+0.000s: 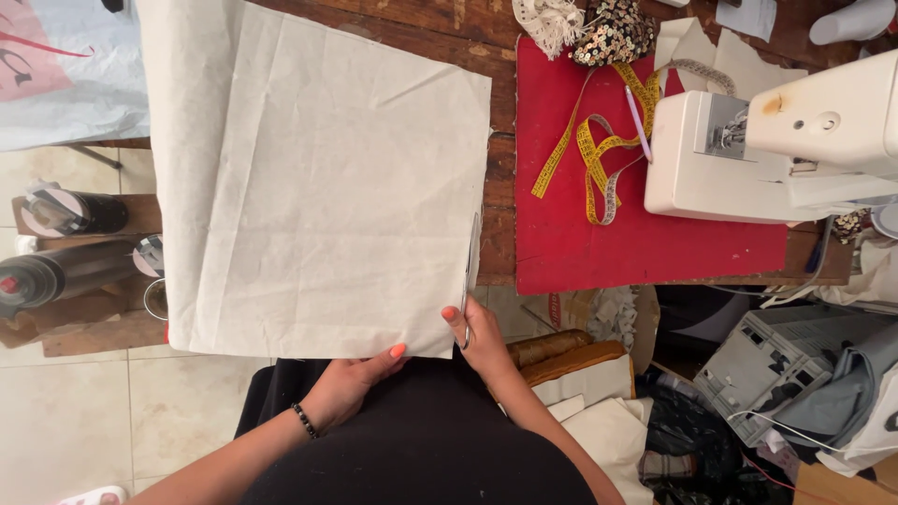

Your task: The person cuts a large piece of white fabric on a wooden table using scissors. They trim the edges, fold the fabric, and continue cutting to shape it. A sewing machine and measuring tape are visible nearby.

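Observation:
A large sheet of cream fabric (318,178) lies folded over the wooden table edge and hangs toward me. My left hand (351,379) pinches its lower edge from underneath, thumb on top. My right hand (482,337) holds a pair of scissors (470,271) at the fabric's lower right corner, blades pointing up along the right edge.
A red mat (561,234) on the wooden table (496,103) carries a yellow measuring tape (594,154) and a white sewing machine (748,150). Dark thread cones (65,266) sit on a low shelf at left. Fabric scraps and a grey machine (776,365) crowd the floor at right.

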